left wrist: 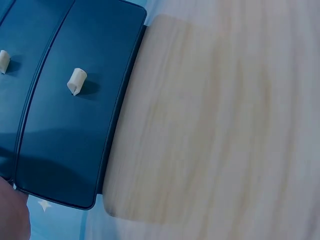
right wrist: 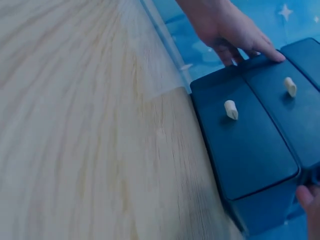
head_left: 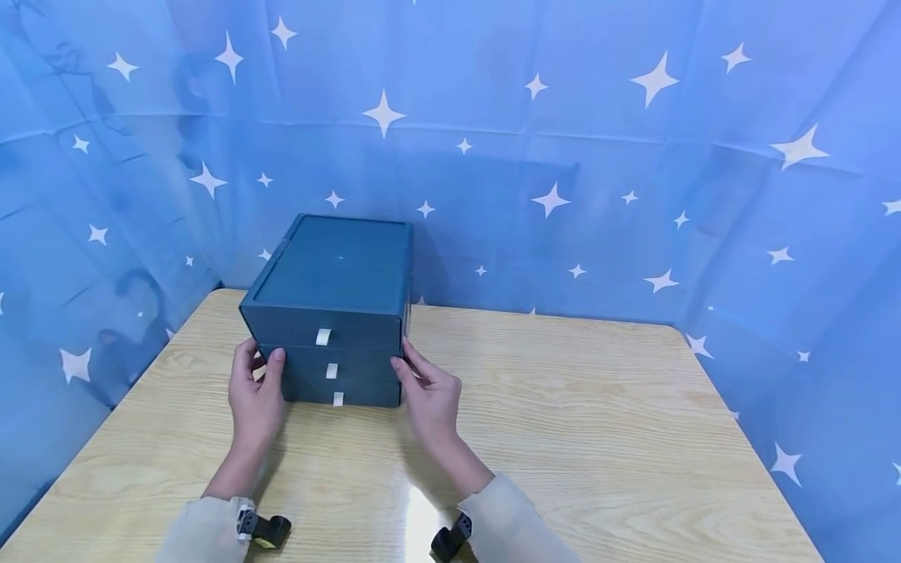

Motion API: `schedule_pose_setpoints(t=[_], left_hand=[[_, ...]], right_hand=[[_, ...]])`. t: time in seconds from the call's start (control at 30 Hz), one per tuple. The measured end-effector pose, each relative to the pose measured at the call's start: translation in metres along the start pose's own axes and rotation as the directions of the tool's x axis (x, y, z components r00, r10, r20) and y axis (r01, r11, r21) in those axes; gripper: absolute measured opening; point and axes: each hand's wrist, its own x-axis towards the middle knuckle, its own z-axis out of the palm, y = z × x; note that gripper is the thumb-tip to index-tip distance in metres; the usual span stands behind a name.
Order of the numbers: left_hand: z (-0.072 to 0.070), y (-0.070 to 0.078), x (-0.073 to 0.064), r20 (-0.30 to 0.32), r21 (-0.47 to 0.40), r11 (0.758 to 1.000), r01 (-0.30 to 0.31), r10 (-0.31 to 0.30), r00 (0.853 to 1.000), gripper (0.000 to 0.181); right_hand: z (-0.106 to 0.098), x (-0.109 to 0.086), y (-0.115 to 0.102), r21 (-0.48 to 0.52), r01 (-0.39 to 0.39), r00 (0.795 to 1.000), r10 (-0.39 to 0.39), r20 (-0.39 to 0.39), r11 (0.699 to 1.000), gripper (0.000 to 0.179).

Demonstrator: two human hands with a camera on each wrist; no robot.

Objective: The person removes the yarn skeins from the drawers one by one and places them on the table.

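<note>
A dark blue storage box with three stacked drawers (head_left: pixel 327 266) stands left of centre at the back of the table, its front toward me. Each drawer front carries a small white pull tab (head_left: pixel 332 371). My left hand (head_left: pixel 255 391) grips the box's left edge, thumb on the front and fingers round the side. On the opposite edge my right hand (head_left: pixel 431 395) holds it the same way, its thumb at the front corner. The right wrist view shows the left hand (right wrist: pixel 232 30) on the box and only a little of the right thumb (right wrist: pixel 305 197). Fingertips behind the sides are hidden.
The box rests on or just above a light wood-grain table (head_left: pixel 598 422); I cannot tell which. A blue curtain with white stars (head_left: pixel 493 156) hangs behind the table and along both sides. Each wrist wears a small black camera (head_left: pixel 271 532).
</note>
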Motion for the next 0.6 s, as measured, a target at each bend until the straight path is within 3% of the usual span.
schedule_pose_setpoints(t=[0.2, 0.6], left_hand=[[0.016, 0.003, -0.002, 0.034, -0.073, 0.997, -0.025, 0.027, 0.999, 0.037], [0.049, 0.019, -0.018, 0.095, -0.078, 0.996, -0.032, 0.039, 0.995, 0.038]], right_hand=[[-0.023, 0.002, 0.001, -0.035, -0.002, 1.000, 0.001, -0.025, 0.999, 0.035], [-0.066, 0.008, 0.002, -0.090, -0.044, 0.998, 0.039, -0.053, 0.995, 0.035]])
